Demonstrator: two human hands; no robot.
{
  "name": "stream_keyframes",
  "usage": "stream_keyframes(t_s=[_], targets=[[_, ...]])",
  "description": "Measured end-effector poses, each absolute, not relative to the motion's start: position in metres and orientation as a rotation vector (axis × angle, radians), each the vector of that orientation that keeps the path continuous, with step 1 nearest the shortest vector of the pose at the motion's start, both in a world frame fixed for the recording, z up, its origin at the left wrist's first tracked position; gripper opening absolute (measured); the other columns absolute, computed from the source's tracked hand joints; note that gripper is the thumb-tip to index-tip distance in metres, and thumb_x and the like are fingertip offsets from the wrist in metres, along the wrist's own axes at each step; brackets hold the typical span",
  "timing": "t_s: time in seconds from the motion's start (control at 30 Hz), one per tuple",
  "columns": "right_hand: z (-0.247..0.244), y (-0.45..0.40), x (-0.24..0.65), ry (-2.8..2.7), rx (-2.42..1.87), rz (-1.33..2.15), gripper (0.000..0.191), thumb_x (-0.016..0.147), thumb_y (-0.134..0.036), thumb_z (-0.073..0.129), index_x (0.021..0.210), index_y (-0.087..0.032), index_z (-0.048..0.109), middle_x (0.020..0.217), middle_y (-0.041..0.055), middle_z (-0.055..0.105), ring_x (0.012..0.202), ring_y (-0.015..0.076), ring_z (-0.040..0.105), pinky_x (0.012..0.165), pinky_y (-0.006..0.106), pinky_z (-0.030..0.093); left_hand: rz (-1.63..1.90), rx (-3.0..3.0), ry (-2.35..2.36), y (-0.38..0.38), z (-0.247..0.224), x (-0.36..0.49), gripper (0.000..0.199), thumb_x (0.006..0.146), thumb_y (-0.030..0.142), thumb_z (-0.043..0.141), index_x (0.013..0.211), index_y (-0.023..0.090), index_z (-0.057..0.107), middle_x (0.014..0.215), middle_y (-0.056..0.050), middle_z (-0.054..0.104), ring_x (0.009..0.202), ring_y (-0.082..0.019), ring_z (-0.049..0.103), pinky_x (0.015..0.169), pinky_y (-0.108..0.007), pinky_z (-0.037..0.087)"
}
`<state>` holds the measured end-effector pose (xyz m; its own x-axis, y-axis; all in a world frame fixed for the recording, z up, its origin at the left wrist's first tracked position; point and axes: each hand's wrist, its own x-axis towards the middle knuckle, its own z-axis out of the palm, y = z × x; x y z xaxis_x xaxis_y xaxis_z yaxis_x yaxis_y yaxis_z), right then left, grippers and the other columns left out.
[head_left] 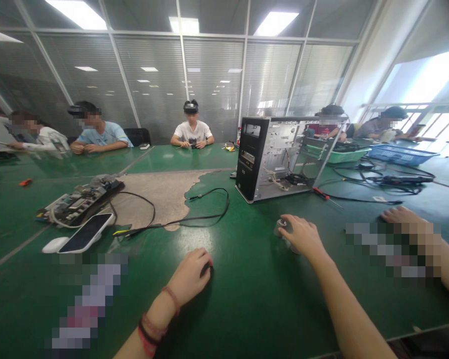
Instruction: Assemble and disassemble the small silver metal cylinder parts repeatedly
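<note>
My left hand (192,274), with bracelets at the wrist, rests low over the green table (243,304), its fingers curled. Something dark shows between the fingertips, too small and blurred to name. Further right, my right hand (302,235) has its thumb and fingers around a small grey metal cylinder (279,228) standing on the table. The hand hides part of it, and a clear, blurred shape lies under the palm. Behind stands an opened computer case (250,162) with its metal inside and loose wires showing.
A co-worker's arm (406,222) lies at right. Left are a circuit assembly (78,202), a phone (88,233) and a black cable (224,207). A red-handled screwdriver (322,194) lies by the case. Green (347,156) and blue baskets (404,155) stand behind; several people sit across.
</note>
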<state>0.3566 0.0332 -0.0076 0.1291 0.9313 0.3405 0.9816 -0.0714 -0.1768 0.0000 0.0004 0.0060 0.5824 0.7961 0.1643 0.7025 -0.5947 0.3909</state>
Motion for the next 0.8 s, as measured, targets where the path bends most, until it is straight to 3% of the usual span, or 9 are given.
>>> stream_keyframes(t_s=[0.17, 0.37, 0.47, 0.67, 0.8], targets=[[-0.008, 0.036, 0.339, -1.883, -2.148, -0.209, 0.027, 0.082, -0.029, 0.048, 0.108, -0.023, 0.054, 0.097, 0.007, 0.069, 0.095, 0.0275, 0.06, 0.095, 0.053, 0.022, 0.471, 2.537, 1.227, 0.0, 0.007, 0.0, 0.015, 0.079, 0.01, 0.046, 0.085, 0.02, 0.056, 0.09, -0.003, 0.057, 0.088, -0.019, 0.053, 0.081, -0.033, 0.043], [-0.005, 0.035, 0.327, -1.948, -1.981, -0.267, 0.021, 0.084, -0.023, 0.047, 0.103, -0.024, 0.055, 0.094, 0.004, 0.069, 0.087, 0.0227, 0.063, 0.099, 0.051, 0.02, 0.456, 2.541, 1.225, 0.001, 0.007, 0.001, 0.016, 0.079, 0.01, 0.046, 0.085, 0.02, 0.056, 0.09, -0.003, 0.057, 0.089, -0.02, 0.053, 0.082, -0.033, 0.043], [-0.005, 0.033, 0.313, -1.977, -1.832, -0.256, 0.023, 0.085, -0.024, 0.047, 0.106, -0.024, 0.055, 0.097, 0.0045, 0.068, 0.091, 0.023, 0.062, 0.1, 0.05, 0.023, 0.464, 2.54, 1.221, 0.001, 0.006, 0.001, 0.016, 0.079, 0.01, 0.046, 0.085, 0.02, 0.056, 0.09, -0.003, 0.057, 0.089, -0.02, 0.053, 0.082, -0.033, 0.042], [-0.007, 0.017, 0.264, -2.078, -1.431, 0.015, 0.028, 0.087, -0.025, 0.048, 0.114, -0.021, 0.054, 0.109, 0.0083, 0.063, 0.101, 0.0235, 0.057, 0.089, 0.039, 0.041, 0.487, 2.533, 1.209, 0.001, 0.006, 0.001, 0.017, 0.079, 0.009, 0.045, 0.085, 0.02, 0.056, 0.09, -0.003, 0.057, 0.088, -0.019, 0.053, 0.082, -0.032, 0.043], [-0.017, 0.005, 0.234, -2.11, -1.231, 0.182, 0.033, 0.086, -0.026, 0.053, 0.118, -0.019, 0.05, 0.111, 0.0095, 0.062, 0.103, 0.023, 0.055, 0.091, 0.038, 0.042, 0.476, 2.542, 1.211, 0.001, 0.008, 0.001, 0.016, 0.08, 0.01, 0.044, 0.086, 0.02, 0.056, 0.089, -0.003, 0.057, 0.088, -0.02, 0.053, 0.081, -0.033, 0.043]])
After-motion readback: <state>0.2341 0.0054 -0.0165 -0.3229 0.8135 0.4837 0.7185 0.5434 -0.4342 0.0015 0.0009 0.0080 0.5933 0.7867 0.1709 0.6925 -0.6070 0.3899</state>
